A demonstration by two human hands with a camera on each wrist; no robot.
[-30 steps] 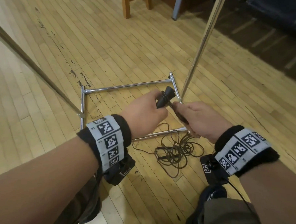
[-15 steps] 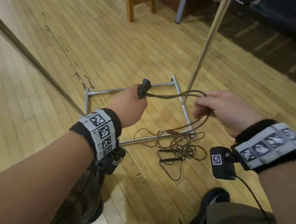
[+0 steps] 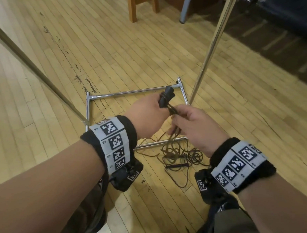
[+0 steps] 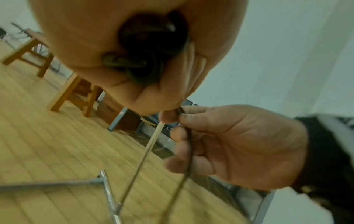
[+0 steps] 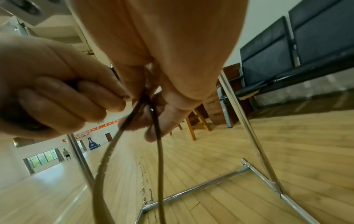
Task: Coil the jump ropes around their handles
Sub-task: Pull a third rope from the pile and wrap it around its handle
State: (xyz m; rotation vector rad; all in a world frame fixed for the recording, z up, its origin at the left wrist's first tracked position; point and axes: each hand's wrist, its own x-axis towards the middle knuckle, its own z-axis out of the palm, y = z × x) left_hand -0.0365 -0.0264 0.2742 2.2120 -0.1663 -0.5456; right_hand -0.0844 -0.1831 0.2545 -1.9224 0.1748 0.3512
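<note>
left hand [image 3: 147, 114] clenched round black handles [image 3: 166, 98] | right hand [image 3: 195, 124] pinching rope [image 3: 173, 111] at its 10 o'clock | slack rope tangled on floor [image 3: 116, 54]

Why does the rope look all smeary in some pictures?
Left wrist view: the rope and right hand are blurred. Right wrist view: the rope streaks, and the metal pole bends from the wide lens. Head view is sharper.

black handles [image 3: 165, 98], dark brown rope [image 3: 180, 155], pale yellow plank floor [image 3: 45, 112] with dark scuffs, shiny chrome frame [image 3: 132, 94], wristbands [image 3: 111, 144] black with grey-and-black square-code patches, orangey-brown wooden stool legs [image 3: 133, 7].
</note>
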